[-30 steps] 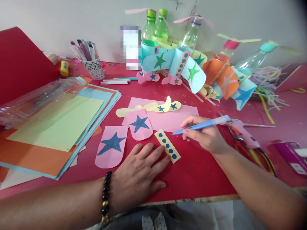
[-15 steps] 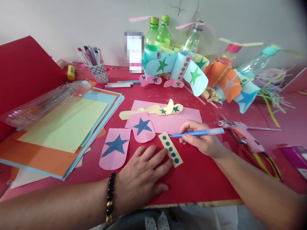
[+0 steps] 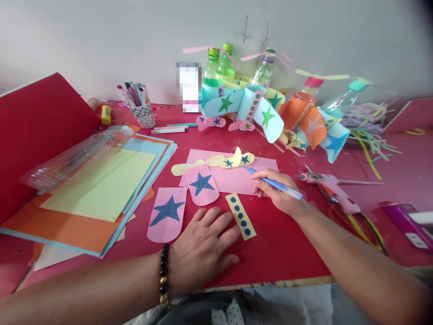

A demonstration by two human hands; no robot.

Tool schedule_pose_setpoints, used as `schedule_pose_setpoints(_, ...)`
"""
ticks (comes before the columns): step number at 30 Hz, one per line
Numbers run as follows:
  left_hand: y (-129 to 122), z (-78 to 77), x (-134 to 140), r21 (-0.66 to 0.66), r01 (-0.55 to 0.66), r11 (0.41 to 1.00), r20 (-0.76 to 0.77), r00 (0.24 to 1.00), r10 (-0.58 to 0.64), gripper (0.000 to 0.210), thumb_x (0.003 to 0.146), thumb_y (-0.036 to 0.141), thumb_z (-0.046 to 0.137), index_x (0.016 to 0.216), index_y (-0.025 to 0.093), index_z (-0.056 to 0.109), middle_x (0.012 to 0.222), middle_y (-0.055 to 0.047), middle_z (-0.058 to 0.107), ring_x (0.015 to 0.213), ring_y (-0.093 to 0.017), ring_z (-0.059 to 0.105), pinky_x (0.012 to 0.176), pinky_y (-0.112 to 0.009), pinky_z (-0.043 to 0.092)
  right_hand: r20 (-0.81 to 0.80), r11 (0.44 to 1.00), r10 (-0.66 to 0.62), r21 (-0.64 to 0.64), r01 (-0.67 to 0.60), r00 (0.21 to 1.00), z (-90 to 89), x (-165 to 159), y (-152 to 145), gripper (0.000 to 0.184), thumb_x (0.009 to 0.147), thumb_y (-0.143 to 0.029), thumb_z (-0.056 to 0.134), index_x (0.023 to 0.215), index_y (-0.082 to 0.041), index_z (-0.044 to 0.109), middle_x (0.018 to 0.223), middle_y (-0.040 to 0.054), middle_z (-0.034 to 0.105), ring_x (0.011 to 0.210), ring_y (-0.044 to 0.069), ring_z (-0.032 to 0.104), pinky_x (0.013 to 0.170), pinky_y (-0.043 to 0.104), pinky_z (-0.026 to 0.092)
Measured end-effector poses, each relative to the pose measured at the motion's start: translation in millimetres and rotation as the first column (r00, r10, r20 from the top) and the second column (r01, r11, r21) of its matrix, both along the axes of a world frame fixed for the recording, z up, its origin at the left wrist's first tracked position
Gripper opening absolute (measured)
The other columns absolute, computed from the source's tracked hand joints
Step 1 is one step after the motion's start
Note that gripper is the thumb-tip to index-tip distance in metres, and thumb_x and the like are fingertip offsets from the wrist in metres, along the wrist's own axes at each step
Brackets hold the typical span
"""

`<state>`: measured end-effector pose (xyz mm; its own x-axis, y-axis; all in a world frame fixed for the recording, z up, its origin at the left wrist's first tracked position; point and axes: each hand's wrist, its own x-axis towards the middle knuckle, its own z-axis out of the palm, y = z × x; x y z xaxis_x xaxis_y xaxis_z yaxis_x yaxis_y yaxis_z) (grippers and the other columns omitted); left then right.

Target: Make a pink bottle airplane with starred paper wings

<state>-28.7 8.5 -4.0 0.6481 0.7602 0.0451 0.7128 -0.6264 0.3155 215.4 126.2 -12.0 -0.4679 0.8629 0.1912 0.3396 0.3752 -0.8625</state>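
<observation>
My left hand (image 3: 206, 246) lies flat on the red table, fingers spread, its fingertips close to the left edge of a yellow paper strip (image 3: 246, 221) with blue dots. My right hand (image 3: 275, 192) grips a blue felt-tip pen (image 3: 281, 186), its tip pointing up and left over a pink paper sheet (image 3: 264, 169). Left of the strip are two pink rounded paper pieces, one lower (image 3: 157, 230) and one upper (image 3: 207, 195), each bearing a blue star. A yellow wavy paper cutout (image 3: 216, 161) with small blue stars rests on the pink sheet.
Coloured paper sheets (image 3: 77, 225) and a clear plastic bottle (image 3: 77, 158) lie at left, near a cup of pens (image 3: 144, 116). Decorated bottle planes (image 3: 250, 106) stand at the back. A pink glue gun (image 3: 338, 194) and purple box (image 3: 402, 221) are at right.
My right hand has lifted the pen up and away from the dotted strip, tilting it. My left fingers no longer overlap the strip's edge. The camera view has shifted slightly.
</observation>
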Motion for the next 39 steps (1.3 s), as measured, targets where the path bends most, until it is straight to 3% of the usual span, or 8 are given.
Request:
schedule_pose_setpoints(4,3,1.7,-1,0.017,-0.054,0.998,0.01,0.998,0.054,0.04,0.096,0.047,0.055,0.129,0.024,0.055,0.134,-0.006,0.056,0.121,-0.031,0.046,0.1,-0.05,0.04,0.073,0.991,-0.097,0.099,0.09,0.993,-8.6,2,7,0.017,0.097,-0.031,0.052,0.106,-0.019,0.06,0.075,0.0,0.067,0.062,0.012,0.065,0.062,0.024,0.055)
schedule_pose_setpoints(10,7,0.6,-2,0.065,-0.108,0.992,0.027,0.994,0.106,0.034,0.095,0.038,0.058,0.12,0.015,0.059,0.145,-0.013,0.048,0.128,-0.034,0.043,0.103,-0.052,0.041,0.212,0.953,-0.239,0.241,0.186,0.948,-14.1,3,11,0.018,0.097,-0.027,0.054,0.111,-0.017,0.06,0.078,0.0,0.068,0.069,0.013,0.067,0.071,0.028,0.055)
schedule_pose_setpoints(16,11,-0.8,0,0.125,-0.109,0.986,0.064,0.993,0.101,0.034,0.094,0.035,0.062,0.122,0.016,0.059,0.138,-0.011,0.053,0.126,-0.029,0.051,0.102,-0.051,0.045,0.401,0.927,-0.318,0.322,0.193,0.859,-15.0,1,5,0.032,0.096,-0.034,0.06,0.123,-0.017,0.059,0.122,0.009,0.063,0.101,0.021,0.065,0.085,0.041,0.057)
schedule_pose_setpoints(28,5,5.9,-7,0.218,-0.098,0.971,0.114,0.991,0.074,0.031,0.096,0.033,0.061,0.122,0.016,0.06,0.126,-0.01,0.06,0.114,-0.026,0.059,0.097,-0.049,0.05,0.599,0.85,-0.491,0.49,0.195,0.633,-23.8,45,-58,0.029,0.097,-0.033,0.058,0.123,-0.019,0.06,0.126,0.0094,0.062,0.105,0.021,0.064,0.089,0.042,0.056)
schedule_pose_setpoints(33,-22,10.7,-4,0.247,-0.146,0.958,0.125,0.985,0.117,0.029,0.097,0.033,0.06,0.12,0.015,0.061,0.121,-0.009,0.062,0.112,-0.025,0.061,0.095,-0.048,0.051,0.55,0.809,-0.54,0.547,0.214,0.637,-27.1,47,-68,0.03,0.097,-0.033,0.058,0.123,-0.019,0.06,0.126,0.0094,0.062,0.104,0.021,0.064,0.088,0.041,0.056)
schedule_pose_setpoints(39,-74,-0.1,1,0.249,-0.154,0.956,0.123,0.984,0.127,0.036,0.096,0.031,0.061,0.128,0.017,0.056,0.128,-0.011,0.059,0.114,-0.026,0.059,0.094,-0.047,0.052,0.408,0.728,-0.596,0.638,0.252,0.692,-22.4,32,-85,0.03,0.097,-0.034,0.058,0.123,-0.019,0.06,0.126,0.0093,0.061,0.105,0.021,0.064,0.089,0.042,0.056)
